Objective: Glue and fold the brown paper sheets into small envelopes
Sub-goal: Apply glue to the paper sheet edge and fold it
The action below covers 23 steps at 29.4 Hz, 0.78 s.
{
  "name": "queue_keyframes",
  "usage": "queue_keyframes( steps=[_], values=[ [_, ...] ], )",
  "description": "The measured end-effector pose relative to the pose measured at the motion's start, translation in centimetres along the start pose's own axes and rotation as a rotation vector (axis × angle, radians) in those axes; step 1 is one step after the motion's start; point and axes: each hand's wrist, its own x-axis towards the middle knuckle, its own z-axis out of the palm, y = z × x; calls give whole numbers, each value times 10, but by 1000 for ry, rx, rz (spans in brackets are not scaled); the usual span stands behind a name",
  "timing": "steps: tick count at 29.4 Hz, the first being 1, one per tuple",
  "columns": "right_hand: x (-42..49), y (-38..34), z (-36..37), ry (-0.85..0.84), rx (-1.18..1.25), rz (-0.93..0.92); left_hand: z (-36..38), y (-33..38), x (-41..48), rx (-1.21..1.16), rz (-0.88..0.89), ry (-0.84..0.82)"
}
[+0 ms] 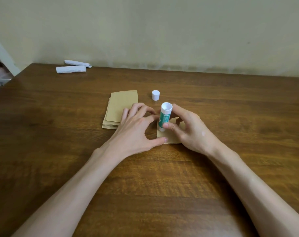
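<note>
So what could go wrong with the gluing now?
1. The glue stick in the right hand stands near the left edge of the brown sheet, so glue might smear onto the table.
2. The left hand pins the brown sheet only with thumb and fingertips, so it could slide or crease.
3. The cap stands loose beyond the hands and might get knocked away.

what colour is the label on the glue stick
Green, on a white glue stick that the right hand holds; the head view shows it.
</note>
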Motion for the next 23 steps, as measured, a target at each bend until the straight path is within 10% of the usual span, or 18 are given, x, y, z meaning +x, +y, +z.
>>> queue_keyframes(
  steps=[23],
  values=[
    [5,-13,-1,110,-52,93,1,-1,2,5,-59,-18]
  ],
)
